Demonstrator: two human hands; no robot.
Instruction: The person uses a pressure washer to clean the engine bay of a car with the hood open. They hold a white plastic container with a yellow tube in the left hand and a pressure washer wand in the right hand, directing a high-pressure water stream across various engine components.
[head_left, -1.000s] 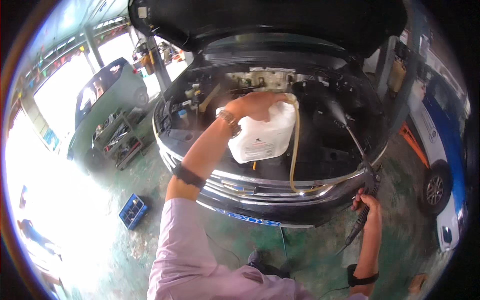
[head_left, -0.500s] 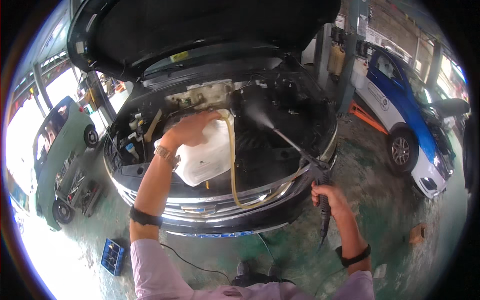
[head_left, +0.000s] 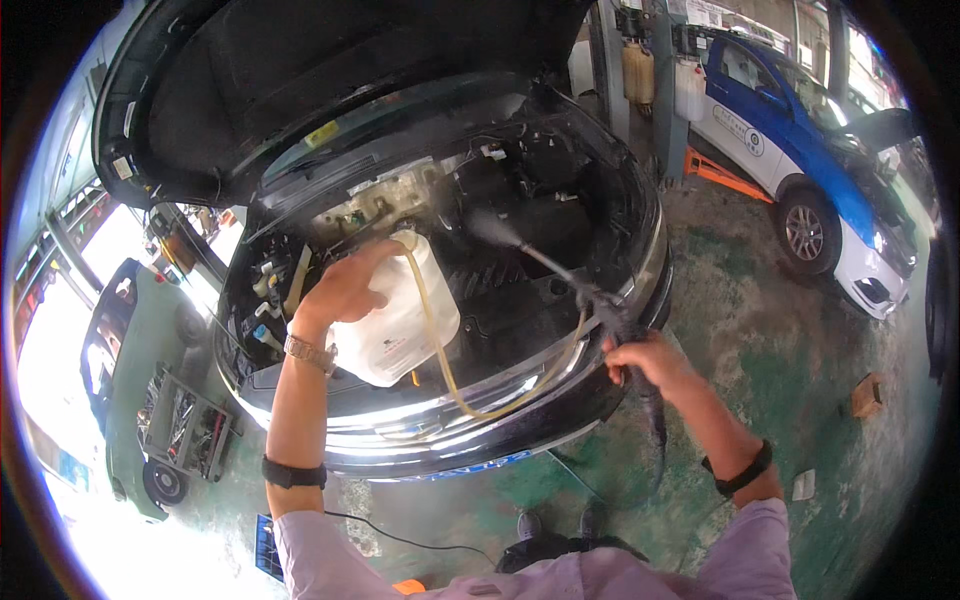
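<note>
My left hand (head_left: 345, 290) is closed on the top of a white plastic jug (head_left: 412, 325), which it holds tilted over the front of an open engine bay (head_left: 500, 268). From the jug's mouth a yellowish clear hose (head_left: 443, 365) loops down past the grille and up to the spray gun. Closed around the grip of that black spray gun (head_left: 618, 322) is my right hand (head_left: 645, 358). The gun's thin metal lance (head_left: 552, 264) points into the bay, and a pale mist (head_left: 490, 228) comes off its tip.
The raised hood (head_left: 340, 80) spans the top. A blue and white car (head_left: 790, 150) stands at right beside a lift post and an orange lift arm (head_left: 725, 174). At left are a pale green car (head_left: 150, 350) and a metal cart (head_left: 185, 425). A dark cable (head_left: 410, 543) crosses the floor.
The whole view has shifted and turned a little. Both hands keep their hold on the jug and the spray gun, and mist still leaves the lance.
</note>
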